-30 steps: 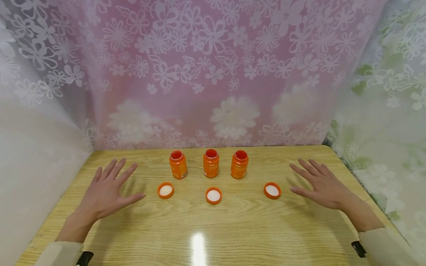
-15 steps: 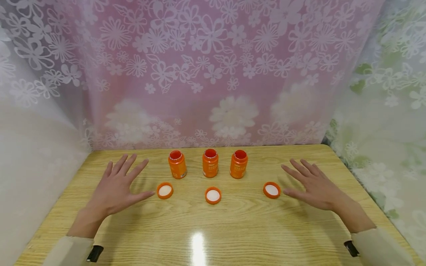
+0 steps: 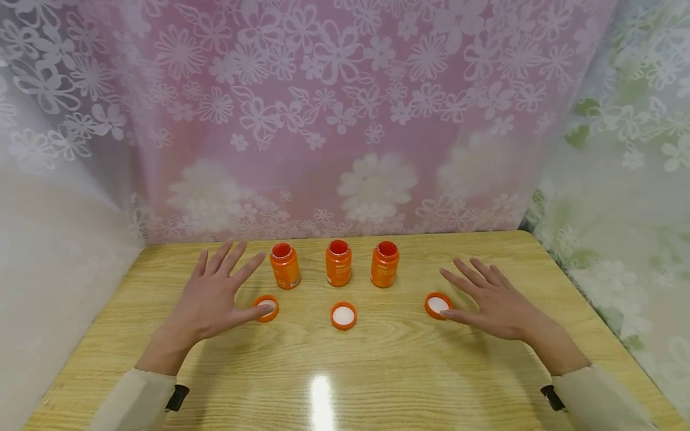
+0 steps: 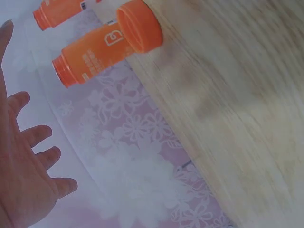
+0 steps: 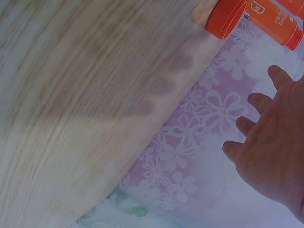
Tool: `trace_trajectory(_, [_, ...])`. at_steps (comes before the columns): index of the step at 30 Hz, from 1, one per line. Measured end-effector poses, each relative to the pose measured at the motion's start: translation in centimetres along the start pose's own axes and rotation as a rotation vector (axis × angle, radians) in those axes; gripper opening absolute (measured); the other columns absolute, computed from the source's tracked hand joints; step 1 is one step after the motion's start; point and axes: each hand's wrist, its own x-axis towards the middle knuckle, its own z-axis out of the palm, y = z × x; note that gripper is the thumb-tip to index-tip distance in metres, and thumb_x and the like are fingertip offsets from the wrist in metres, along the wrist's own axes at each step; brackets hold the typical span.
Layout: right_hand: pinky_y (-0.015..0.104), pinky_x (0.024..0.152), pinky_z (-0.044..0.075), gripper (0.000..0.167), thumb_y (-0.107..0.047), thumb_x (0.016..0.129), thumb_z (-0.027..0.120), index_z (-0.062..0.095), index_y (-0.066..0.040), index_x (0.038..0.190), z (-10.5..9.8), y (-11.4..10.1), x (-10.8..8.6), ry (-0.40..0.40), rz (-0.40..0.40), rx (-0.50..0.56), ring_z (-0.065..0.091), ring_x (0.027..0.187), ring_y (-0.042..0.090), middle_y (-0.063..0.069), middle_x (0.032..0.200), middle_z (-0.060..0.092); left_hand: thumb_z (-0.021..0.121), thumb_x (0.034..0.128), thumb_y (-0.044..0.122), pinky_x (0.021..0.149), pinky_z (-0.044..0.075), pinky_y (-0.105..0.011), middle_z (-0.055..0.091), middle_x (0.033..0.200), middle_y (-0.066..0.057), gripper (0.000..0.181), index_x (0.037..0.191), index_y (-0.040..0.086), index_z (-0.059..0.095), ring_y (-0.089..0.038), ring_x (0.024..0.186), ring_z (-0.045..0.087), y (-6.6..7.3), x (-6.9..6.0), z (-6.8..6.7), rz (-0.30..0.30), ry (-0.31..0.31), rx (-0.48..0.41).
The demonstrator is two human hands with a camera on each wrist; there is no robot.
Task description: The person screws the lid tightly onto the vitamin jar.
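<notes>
Three open orange bottles stand in a row: left (image 3: 285, 266), middle (image 3: 338, 263) and right (image 3: 385, 264). In front of them lie three orange caps, white inside: left (image 3: 260, 317), middle (image 3: 343, 325) and right (image 3: 430, 312). My left hand (image 3: 212, 297), fingers spread and holding nothing, hovers with its thumb over the left cap. My right hand (image 3: 495, 302) is spread too, its thumb tip at the edge of the right cap. In the left wrist view a cap (image 4: 138, 26) appears beside a bottle (image 4: 92, 54); the right wrist view shows another cap (image 5: 227, 18).
Everything is on a light wooden table (image 3: 269, 371), with a bright reflection near its front. A pink flowered curtain (image 3: 323, 120) hangs along the back edge, with pale flowered cloth (image 3: 625, 197) at the right and whitish cloth (image 3: 59, 239) at the left.
Both hands have moved inward, the left one rightward and the right one leftward, until the thumbs overlap the outer caps in the head view. Bottles and caps stay where they were.
</notes>
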Motion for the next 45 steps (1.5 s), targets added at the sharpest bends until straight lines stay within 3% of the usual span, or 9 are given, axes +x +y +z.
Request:
trace_trajectory(9, [0.062, 0.109, 0.004, 0.077, -0.06, 0.089, 0.054, 0.026, -0.026, 0.152, 0.7, -0.5, 0.4, -0.003, -0.013, 0.019, 0.006, 0.142, 0.039, 0.01, 0.158, 0.013, 0.048, 0.0767, 0.08, 0.108, 0.012, -0.062, 0.021, 0.156, -0.01, 0.091, 0.151, 0.03, 0.029, -0.033, 0.142, 0.013, 1.9, 2.4, 0.1, 0.067, 0.007, 0.036])
trace_trajectory(17, [0.062, 0.108, 0.005, 0.079, -0.065, 0.087, 0.052, 0.029, -0.025, 0.151, 1.2, -1.3, 0.8, -0.012, -0.02, 0.006, 0.008, 0.142, 0.039, 0.011, 0.157, 0.015, 0.047, 0.0776, 0.08, 0.109, 0.012, -0.061, 0.021, 0.156, -0.008, 0.089, 0.149, 0.027, 0.036, -0.03, 0.143, 0.011, 3.9, 4.1, 1.0, 0.102, -0.016, -0.002])
trace_trajectory(28, [0.063, 0.108, 0.007, 0.077, -0.065, 0.088, 0.05, 0.029, -0.025, 0.151, 1.8, -1.9, 1.3, 0.01, -0.036, 0.002, 0.01, 0.141, 0.039, 0.009, 0.157, 0.017, 0.044, 0.081, 0.078, 0.111, 0.013, -0.057, 0.02, 0.156, -0.007, 0.085, 0.151, 0.031, 0.03, -0.029, 0.144, 0.009, 6.5, 6.4, 2.2, 0.15, -0.03, -0.036])
trace_trajectory(33, [0.062, 0.108, 0.008, 0.076, -0.064, 0.089, 0.049, 0.03, -0.025, 0.151, 2.0, -2.0, 1.3, 0.005, -0.039, 0.0, 0.012, 0.141, 0.04, 0.01, 0.157, 0.018, 0.046, 0.0813, 0.076, 0.11, 0.017, -0.056, 0.025, 0.154, -0.008, 0.083, 0.149, 0.03, 0.033, -0.032, 0.141, 0.017, 7.8, 7.6, 2.7, 0.172, 0.006, -0.027])
trace_trajectory(39, [0.061, 0.109, 0.007, 0.077, -0.064, 0.089, 0.049, 0.029, -0.024, 0.151, 2.2, -2.0, 1.5, -0.003, -0.041, -0.004, 0.012, 0.141, 0.041, 0.01, 0.157, 0.017, 0.044, 0.0818, 0.076, 0.108, 0.022, -0.056, 0.036, 0.148, -0.01, 0.082, 0.147, 0.027, 0.038, -0.033, 0.137, 0.027, 9.3, 9.2, 3.1, 0.174, 0.075, 0.007])
trace_trajectory(45, [0.061, 0.109, 0.008, 0.078, -0.065, 0.088, 0.049, 0.029, -0.025, 0.151, 2.3, -1.9, 1.5, -0.003, -0.037, -0.002, 0.012, 0.141, 0.04, 0.01, 0.157, 0.016, 0.043, 0.0817, 0.076, 0.109, 0.023, -0.052, 0.034, 0.149, -0.008, 0.083, 0.15, 0.031, 0.031, -0.032, 0.139, 0.024, 10.9, 10.3, 3.7, 0.128, 0.041, -0.067])
